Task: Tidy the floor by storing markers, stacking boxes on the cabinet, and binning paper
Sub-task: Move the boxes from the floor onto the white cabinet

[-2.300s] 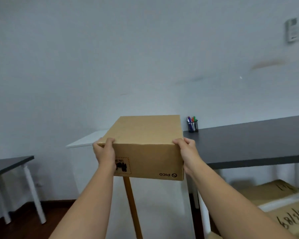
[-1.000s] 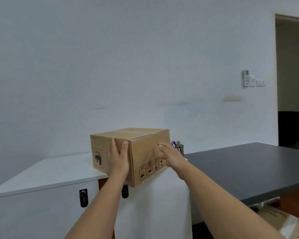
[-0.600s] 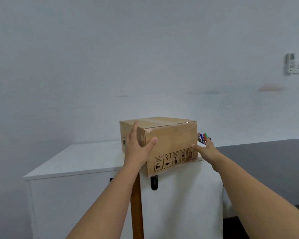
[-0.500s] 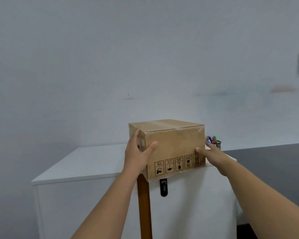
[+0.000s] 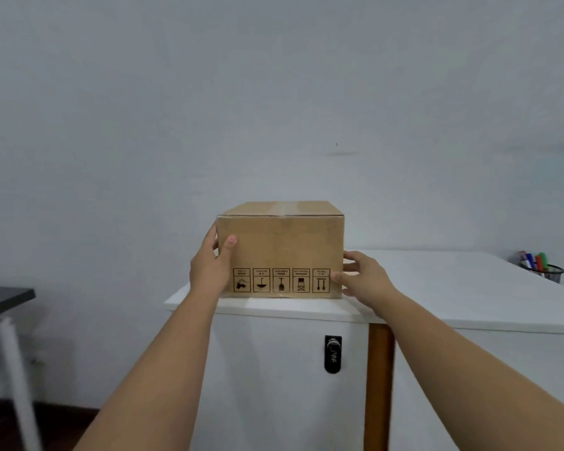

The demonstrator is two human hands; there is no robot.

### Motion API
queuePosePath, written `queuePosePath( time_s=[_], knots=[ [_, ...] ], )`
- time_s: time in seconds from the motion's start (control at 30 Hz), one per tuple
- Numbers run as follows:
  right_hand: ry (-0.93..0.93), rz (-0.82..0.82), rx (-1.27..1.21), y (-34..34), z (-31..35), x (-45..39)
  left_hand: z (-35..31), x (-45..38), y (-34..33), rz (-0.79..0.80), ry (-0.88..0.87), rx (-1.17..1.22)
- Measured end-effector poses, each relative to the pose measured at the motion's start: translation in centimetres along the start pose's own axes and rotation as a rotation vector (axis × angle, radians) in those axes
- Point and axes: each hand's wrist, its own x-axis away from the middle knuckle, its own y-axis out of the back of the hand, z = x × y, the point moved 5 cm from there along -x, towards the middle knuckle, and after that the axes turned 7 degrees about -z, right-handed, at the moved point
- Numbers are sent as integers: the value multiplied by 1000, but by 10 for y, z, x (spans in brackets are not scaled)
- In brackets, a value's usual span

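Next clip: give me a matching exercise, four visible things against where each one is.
Things:
1. cardboard box
2. left hand
3. pen cup
4. black lock

Places:
A. far right of the cabinet top
B. on the cabinet door
C. near the cabinet's front left corner
D. against the box's left edge

Pairs: 1-C, 2-D, 3-A, 4-B

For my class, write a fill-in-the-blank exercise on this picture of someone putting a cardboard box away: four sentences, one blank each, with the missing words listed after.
1. The cardboard box rests on top of the white ____.
2. A row of ____ handling symbols is printed along the box's front face.
3. The left hand and right hand touch opposite ____ of the box.
4. The coloured markers stand in a black mesh ____.

Missing words: cabinet; five; sides; cup
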Motion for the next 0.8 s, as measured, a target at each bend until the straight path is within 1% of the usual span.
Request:
queuePosePath(
  time_s=[0.1, 0.17, 0.23, 0.27, 0.33, 0.43, 0.5, 0.57, 0.63, 0.67, 0.73, 0.8],
  knots=[
    [26, -29, 130, -39, 4, -8, 28, -27, 10, 77, 44, -87],
    [37, -80, 237, -55, 4, -14, 53, -37, 9, 151, 99, -246],
    [35, -136, 295, -63, 4, -20, 74, -43, 3, 175, 117, -408],
    [32, -156, 336, -64, 4, -25, 80, -47, 1, 158, 119, -432],
    [29, -183, 431, -63, 5, -31, 82, -53, -2, 127, 137, -396],
    [44, -192, 509, -64, 5, -36, 83, -60, -2, 90, 163, -355],
    [50, -155, 523, -63, 3, -34, 77, -53, 0, 38, 113, -439],
    [37, -102, 517, -54, -1, -31, 59, -40, 1, -75, -19, -546],
    [17, -44, 517, -35, -8, -31, 34, -25, -6, -190, -138, -541],
    [6, -22, 533, -19, -11, -28, 19, -16, -16, -208, -186, -508],
    [-11, -10, 632, 22, -16, -20, -15, 5, -46, -165, -269, -425],
    [-48, -51, 733, 75, -21, -5, -51, 35, -84, -60, -365, -332]
  ],
)
